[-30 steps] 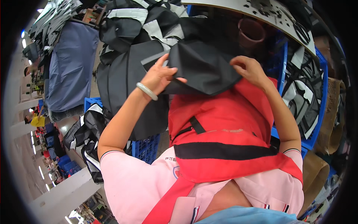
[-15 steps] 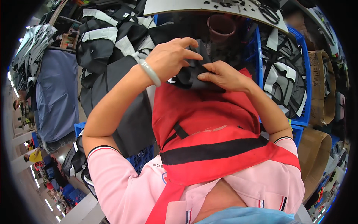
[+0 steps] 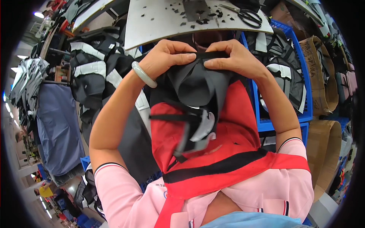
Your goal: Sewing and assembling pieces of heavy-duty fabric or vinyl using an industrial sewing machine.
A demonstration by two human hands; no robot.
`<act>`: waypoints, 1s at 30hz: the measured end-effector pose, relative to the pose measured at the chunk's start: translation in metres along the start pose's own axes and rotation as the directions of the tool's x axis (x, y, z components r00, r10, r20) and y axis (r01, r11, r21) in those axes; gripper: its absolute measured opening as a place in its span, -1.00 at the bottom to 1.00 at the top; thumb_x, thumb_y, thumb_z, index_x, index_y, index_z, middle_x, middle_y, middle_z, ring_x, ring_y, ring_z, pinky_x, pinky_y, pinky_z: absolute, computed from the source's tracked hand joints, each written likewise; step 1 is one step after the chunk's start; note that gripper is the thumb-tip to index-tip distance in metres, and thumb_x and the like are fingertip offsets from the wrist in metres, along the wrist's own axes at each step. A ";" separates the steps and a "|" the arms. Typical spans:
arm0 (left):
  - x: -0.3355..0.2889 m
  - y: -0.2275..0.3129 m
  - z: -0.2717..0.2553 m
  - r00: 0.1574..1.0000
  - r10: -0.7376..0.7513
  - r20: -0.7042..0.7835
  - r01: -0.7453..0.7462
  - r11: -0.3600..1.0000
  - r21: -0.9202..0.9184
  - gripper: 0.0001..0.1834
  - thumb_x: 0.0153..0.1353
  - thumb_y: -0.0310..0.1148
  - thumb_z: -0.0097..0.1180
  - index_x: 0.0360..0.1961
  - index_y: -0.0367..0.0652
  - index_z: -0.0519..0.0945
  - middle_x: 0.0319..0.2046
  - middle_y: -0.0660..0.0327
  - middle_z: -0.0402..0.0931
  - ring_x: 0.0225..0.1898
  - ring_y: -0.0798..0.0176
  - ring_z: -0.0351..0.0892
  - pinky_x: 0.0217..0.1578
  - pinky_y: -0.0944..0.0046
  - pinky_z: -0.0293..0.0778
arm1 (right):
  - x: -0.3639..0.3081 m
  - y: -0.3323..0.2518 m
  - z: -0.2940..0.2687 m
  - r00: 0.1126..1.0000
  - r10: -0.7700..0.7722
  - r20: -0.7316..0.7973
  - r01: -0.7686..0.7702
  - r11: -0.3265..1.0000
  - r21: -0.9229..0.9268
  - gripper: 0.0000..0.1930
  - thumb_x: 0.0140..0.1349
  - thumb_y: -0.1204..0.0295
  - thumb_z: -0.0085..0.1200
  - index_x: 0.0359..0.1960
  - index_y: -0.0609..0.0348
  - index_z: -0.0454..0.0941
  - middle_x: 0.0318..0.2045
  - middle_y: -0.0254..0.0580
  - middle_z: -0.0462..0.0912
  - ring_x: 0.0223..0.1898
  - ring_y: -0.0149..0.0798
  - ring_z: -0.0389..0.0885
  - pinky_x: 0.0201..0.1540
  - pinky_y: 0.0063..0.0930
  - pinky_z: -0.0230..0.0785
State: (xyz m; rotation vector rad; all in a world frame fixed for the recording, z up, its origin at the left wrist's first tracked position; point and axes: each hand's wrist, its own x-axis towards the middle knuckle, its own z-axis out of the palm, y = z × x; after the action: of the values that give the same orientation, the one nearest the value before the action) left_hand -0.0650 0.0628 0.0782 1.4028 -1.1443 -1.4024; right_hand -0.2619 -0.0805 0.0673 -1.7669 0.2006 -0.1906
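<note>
A dark grey sewn fabric piece hangs between my two hands, its upper edge pinched on both sides. My left hand, below a pale bangle, is closed with thumb and fingers on that edge. On the other side of a small gap, my right hand grips the same edge between thumb and fingers. Straps and a white-and-grey part of the piece dangle, slightly blurred, over my red apron. The lower folds overlap, so the full shape is hidden.
Ahead stands a white tabletop with black scraps and scissors. A blue crate of grey and black pieces is at right, beside cardboard boxes. More dark pieces are piled at left, near a blue-grey draped cloth.
The fabric piece has been opened out and now hangs lower over the apron. My hands have come level, both pinching its upper edge. The view has shifted, showing more of the tabletop.
</note>
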 end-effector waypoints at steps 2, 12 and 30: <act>0.009 0.005 -0.005 0.997 0.036 -0.068 -0.043 0.993 -0.113 -0.79 0.23 -0.41 0.15 -0.15 -0.30 0.62 -0.32 0.28 0.63 -0.31 0.49 0.57 -0.21 0.49 0.48 | 0.010 -0.005 -0.008 0.997 0.049 -0.053 -0.050 0.999 -0.011 -0.73 0.10 0.32 0.27 -0.27 0.27 0.63 -0.44 -0.42 0.61 -0.37 -0.57 0.50 -0.25 -0.67 0.35; 0.093 0.029 -0.044 0.962 0.036 -0.271 -0.085 0.982 -0.170 -0.78 0.22 -0.39 0.17 -0.16 -0.30 0.62 -0.42 0.30 0.59 -0.44 0.49 0.52 -0.40 0.49 0.44 | 0.074 0.017 -0.070 0.985 -0.013 -0.169 0.045 0.982 0.185 -0.76 0.17 0.32 0.21 -0.23 0.22 0.61 -0.43 -0.42 0.61 -0.41 -0.58 0.51 -0.34 -0.70 0.35; 0.179 0.009 -0.097 0.948 0.021 -0.317 -0.129 0.938 -0.323 -0.73 0.21 -0.39 0.17 -0.12 -0.33 0.58 -0.33 0.19 0.61 -0.38 0.35 0.57 -0.32 0.40 0.48 | 0.145 0.054 -0.115 0.946 0.055 -0.318 0.032 0.964 0.263 -0.84 0.18 0.39 0.18 -0.27 0.21 0.63 -0.44 -0.43 0.62 -0.45 -0.60 0.53 -0.36 -0.72 0.37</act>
State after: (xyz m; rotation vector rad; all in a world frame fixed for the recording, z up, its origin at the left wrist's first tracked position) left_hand 0.0254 -0.1173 0.0467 1.2581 -0.7057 -1.2045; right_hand -0.1502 -0.2349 0.0405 -1.4592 0.4037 -0.4796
